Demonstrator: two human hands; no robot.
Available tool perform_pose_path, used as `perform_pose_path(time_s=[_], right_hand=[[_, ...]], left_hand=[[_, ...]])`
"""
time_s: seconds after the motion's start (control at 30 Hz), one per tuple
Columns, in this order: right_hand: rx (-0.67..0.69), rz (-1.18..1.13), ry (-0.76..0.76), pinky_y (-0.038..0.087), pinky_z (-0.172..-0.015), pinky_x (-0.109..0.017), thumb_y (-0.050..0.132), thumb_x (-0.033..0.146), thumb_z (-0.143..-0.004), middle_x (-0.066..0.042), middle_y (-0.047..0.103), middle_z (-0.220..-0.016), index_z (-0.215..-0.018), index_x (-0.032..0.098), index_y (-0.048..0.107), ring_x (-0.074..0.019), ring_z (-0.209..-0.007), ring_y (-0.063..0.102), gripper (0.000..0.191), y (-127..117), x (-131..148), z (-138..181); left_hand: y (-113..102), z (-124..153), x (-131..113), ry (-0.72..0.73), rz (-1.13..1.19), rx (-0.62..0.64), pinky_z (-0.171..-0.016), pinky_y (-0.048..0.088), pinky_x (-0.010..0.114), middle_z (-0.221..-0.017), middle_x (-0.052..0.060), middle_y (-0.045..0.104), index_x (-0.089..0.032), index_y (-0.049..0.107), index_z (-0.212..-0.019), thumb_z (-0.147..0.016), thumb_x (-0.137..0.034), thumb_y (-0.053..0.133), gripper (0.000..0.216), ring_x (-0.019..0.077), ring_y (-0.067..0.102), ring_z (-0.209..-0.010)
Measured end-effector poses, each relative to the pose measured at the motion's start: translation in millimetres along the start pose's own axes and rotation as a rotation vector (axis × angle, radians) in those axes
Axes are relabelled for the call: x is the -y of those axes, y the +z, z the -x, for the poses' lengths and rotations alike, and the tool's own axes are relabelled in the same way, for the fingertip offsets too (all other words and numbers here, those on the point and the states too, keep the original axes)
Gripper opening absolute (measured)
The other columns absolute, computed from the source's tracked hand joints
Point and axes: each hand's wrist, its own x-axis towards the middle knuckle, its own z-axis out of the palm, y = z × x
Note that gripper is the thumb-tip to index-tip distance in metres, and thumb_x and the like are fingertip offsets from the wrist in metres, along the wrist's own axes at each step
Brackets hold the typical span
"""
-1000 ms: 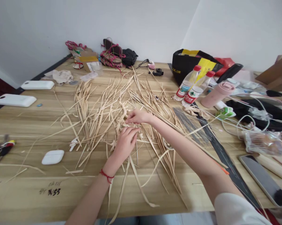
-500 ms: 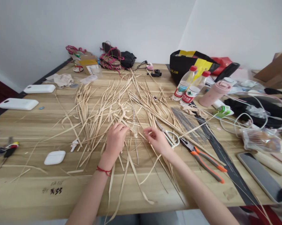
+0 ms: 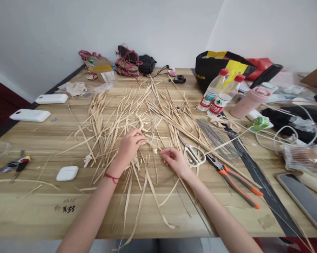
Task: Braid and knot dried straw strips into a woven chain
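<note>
Pale dried-leaf strips (image 3: 116,119) lie in a loose, tangled spread over the middle of the table. My left hand (image 3: 130,144), with a red cord at its wrist, pinches a pale woven piece of strip over the pile. A small knotted end (image 3: 155,151) of that piece points toward my right hand (image 3: 174,158). The right fingers are drawn together near this end; whatever sits between them is too small to make out. Beside my right hand are scissors (image 3: 195,156) with pale green handles. A curled braided piece (image 3: 140,123) lies just beyond my left hand.
Pliers (image 3: 234,179) with orange and grey handles lie right of the scissors, near thin grey wires (image 3: 213,137). Two bottles (image 3: 218,102), a pink tumbler (image 3: 250,102) and a black-yellow bag (image 3: 213,70) stand behind. At left are a white case (image 3: 67,173) and keys (image 3: 18,165).
The view has turned slightly left, so most things appear shifted right. My left hand has turned, its fingertips now nearer the strip piece. My right hand stays close to the knotted end.
</note>
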Motion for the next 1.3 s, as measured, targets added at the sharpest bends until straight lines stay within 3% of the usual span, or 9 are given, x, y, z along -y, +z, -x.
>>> perform_pose_path(time_s=[0.2, 0.47, 0.87, 1.2, 1.3], right_hand=[[-0.027, -0.078, -0.036, 0.050, -0.058, -0.030, 0.056, 0.035, -0.075, -0.006, 0.064, -0.087, -0.088, 0.021, 0.060, -0.0159, -0.062, 0.061, 0.020, 5, -1, 1], [-0.026, -0.054, -0.011, 0.050, -0.058, -0.032, 0.057, 0.035, -0.075, -0.006, 0.065, -0.078, -0.089, 0.021, 0.060, -0.0180, -0.062, 0.061, 0.020, 4, -3, 1], [-0.028, -0.163, 0.031, 0.051, -0.058, -0.029, 0.062, 0.041, -0.072, -0.006, 0.065, -0.076, -0.088, 0.017, 0.062, -0.0161, -0.061, 0.061, 0.029, 8, 0, 2], [0.107, -0.093, 0.069, 0.046, -0.051, -0.027, 0.063, 0.045, -0.071, 0.000, 0.058, -0.058, -0.074, 0.018, 0.058, -0.0133, -0.050, 0.055, 0.028, 4, 15, 8], [0.158, -0.019, -0.035, 0.047, -0.061, -0.028, 0.062, 0.037, -0.073, -0.003, 0.059, -0.074, -0.068, 0.019, 0.055, -0.0146, -0.066, 0.057, 0.020, -10, 25, 16]], left_hand=[[1, 0, 2, 0.056, 0.015, 0.010, -0.076, 0.044, 0.032, -0.092, 0.003, 0.060, -0.023, 0.069, -0.082, -0.081, -0.020, 0.055, 0.014, 0.0174, 0.055, -0.085], [0, -3, 14, 0.120, 0.057, 0.043, -0.077, 0.043, 0.033, -0.089, 0.003, 0.061, -0.023, 0.069, -0.078, -0.080, -0.021, 0.057, 0.012, 0.0177, 0.055, -0.084], [-4, -9, 5, 0.237, 0.084, 0.203, -0.078, 0.041, 0.032, -0.092, 0.002, 0.059, -0.022, 0.069, -0.081, -0.081, -0.016, 0.056, 0.014, 0.0163, 0.053, -0.087], [-8, -6, -17, 0.365, -0.012, 0.255, -0.079, 0.039, 0.036, -0.087, 0.003, 0.061, -0.020, 0.067, -0.085, -0.082, -0.020, 0.055, 0.012, 0.0196, 0.048, -0.090], [-13, -4, -14, 0.324, -0.053, 0.218, -0.085, 0.037, 0.040, -0.094, 0.004, 0.062, -0.020, 0.065, -0.090, -0.080, -0.016, 0.057, 0.013, 0.0227, 0.046, -0.100]])
